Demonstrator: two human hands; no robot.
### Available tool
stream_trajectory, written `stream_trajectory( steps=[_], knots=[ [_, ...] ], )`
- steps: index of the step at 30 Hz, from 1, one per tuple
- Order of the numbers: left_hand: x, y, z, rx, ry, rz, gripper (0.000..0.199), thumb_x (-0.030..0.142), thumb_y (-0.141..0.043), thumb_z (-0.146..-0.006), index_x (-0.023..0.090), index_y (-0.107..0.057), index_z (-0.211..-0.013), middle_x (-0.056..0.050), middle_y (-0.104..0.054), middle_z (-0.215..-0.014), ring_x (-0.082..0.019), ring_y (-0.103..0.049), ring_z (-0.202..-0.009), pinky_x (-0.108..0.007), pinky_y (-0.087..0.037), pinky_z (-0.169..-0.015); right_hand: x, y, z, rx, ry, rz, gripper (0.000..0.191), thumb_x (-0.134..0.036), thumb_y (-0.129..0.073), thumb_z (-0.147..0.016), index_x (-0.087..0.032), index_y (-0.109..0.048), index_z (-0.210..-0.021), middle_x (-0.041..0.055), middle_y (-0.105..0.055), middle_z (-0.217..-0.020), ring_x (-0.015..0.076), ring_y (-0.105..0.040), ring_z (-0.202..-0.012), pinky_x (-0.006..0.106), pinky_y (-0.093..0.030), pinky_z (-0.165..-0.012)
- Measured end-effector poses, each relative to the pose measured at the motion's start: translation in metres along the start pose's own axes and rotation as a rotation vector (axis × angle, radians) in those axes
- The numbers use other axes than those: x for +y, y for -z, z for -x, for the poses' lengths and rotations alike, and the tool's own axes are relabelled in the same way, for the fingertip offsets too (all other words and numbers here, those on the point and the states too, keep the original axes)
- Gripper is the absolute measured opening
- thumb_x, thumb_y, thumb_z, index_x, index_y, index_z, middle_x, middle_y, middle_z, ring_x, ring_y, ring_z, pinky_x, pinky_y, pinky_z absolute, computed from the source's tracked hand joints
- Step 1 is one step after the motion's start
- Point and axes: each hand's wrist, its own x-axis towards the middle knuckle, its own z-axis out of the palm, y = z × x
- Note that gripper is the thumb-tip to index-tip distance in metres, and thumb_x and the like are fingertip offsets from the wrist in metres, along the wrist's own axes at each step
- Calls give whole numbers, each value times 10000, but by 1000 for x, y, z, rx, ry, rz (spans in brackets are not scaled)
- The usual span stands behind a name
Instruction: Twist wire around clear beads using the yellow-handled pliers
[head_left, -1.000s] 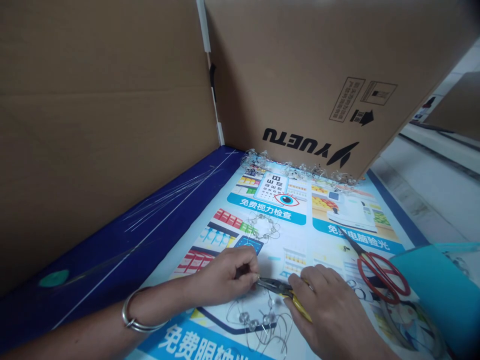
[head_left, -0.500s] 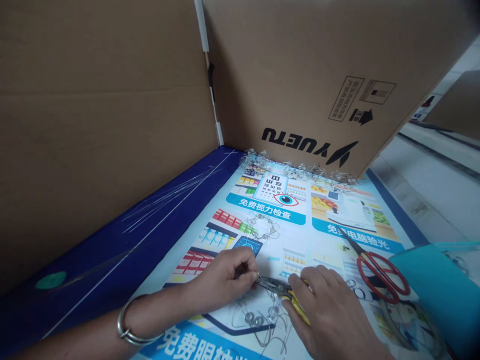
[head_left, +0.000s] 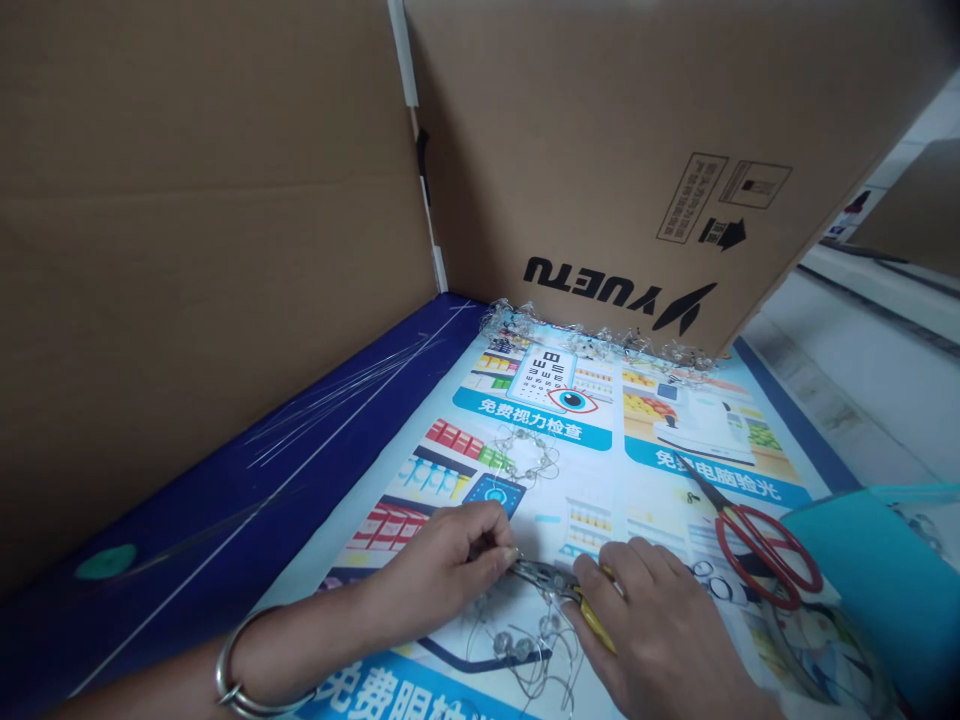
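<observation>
My right hand (head_left: 652, 615) is wrapped round the yellow handles of a pair of pliers (head_left: 555, 578), whose metal jaws point left. At the jaw tips, my left hand (head_left: 469, 550) pinches a thin wire, its thumb and forefinger pressed together; most of the wire is hidden by the fingers. Below the pliers lies a tangle of clear beads strung on wire (head_left: 514, 645), with loose curled ends. Farther off on the printed sheet rests a ring of clear beads and wire (head_left: 525, 455).
Red-handled scissors (head_left: 772, 555) lie at right, beside a teal sheet or bag (head_left: 862, 570). Beaded wire pieces (head_left: 600, 340) line the base of the cardboard wall (head_left: 600, 150). Straight thin wires (head_left: 337, 400) and a green patch (head_left: 105, 562) are on the blue surface at left.
My left forearm and bangle have shifted slightly left and down. The pliers' jaws have turned a little and still meet the left fingertips. Other things stay in place.
</observation>
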Motion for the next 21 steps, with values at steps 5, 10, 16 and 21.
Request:
stream_trajectory(
  steps=[5,10,16,21],
  knots=[
    [0,1,0,-21,4,-14,103,180,-485,-797,154,-522,-705,38,-506,-594,-87,-429,-543,-190,-320,-503,-1,-1,1,-1,0,19,185,-254,-468,-840,-178,-581,-966,64,-554,-774,216,-485,-723,343,-335,-647],
    [1,1,0,-17,-11,-21,102,174,-475,-799,159,-521,-710,38,-506,-600,-88,-439,-552,-179,-328,-499,-1,-3,2,14,9,20,194,-250,-469,-840,-176,-583,-979,64,-556,-775,216,-488,-724,345,-340,-649],
    [0,2,-1,-23,-20,-39,95,164,-480,-789,162,-513,-700,41,-499,-587,-87,-436,-543,-180,-328,-498,-3,-3,3,-11,9,-6,200,-243,-469,-846,-171,-587,-990,62,-559,-766,214,-503,-733,336,-357,-644],
    [-1,1,-2,-28,-19,-33,95,164,-472,-796,161,-510,-709,35,-520,-605,-89,-442,-554,-192,-329,-515,-3,-3,3,-40,2,-19,195,-257,-481,-841,-172,-590,-978,55,-557,-736,203,-504,-696,328,-367,-621]
  ],
)
